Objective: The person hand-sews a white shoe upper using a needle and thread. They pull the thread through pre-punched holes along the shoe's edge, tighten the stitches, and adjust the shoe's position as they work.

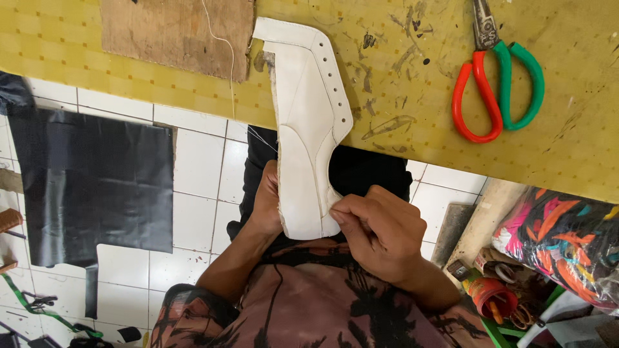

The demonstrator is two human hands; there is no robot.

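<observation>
- Your left hand (267,200) lies against the left edge of the white leather shoe upper (309,129); the fingers reach behind the piece, so you cannot tell how tightly they close on it.
- Your right hand (380,232) is curled almost into a fist, thumb and forefinger pinched together on the lower right corner of the shoe upper.
- The shoe upper is a flat, stitched white piece with a row of small punched eyelet holes down its right side. Its upper part rests on the yellow patterned tabletop (400,77); its lower part hangs past the table edge over your lap, between your two hands.
- A thin white thread (229,58) runs down across the table just left of the shoe upper.
- A brown rectangular board (174,32) lies on the tabletop to the left of the shoe upper, close beside its top corner.
- The scissors with one red and one green handle loop (496,84) lie on the tabletop well to the right, apart from both hands.
- A black sheet of material (90,187) lies on the white tiled floor (200,193) at the left.
- A bundle of brightly patterned cloth in a clear bag (561,238) sits at the lower right, with a small red pot (493,296) near it.
</observation>
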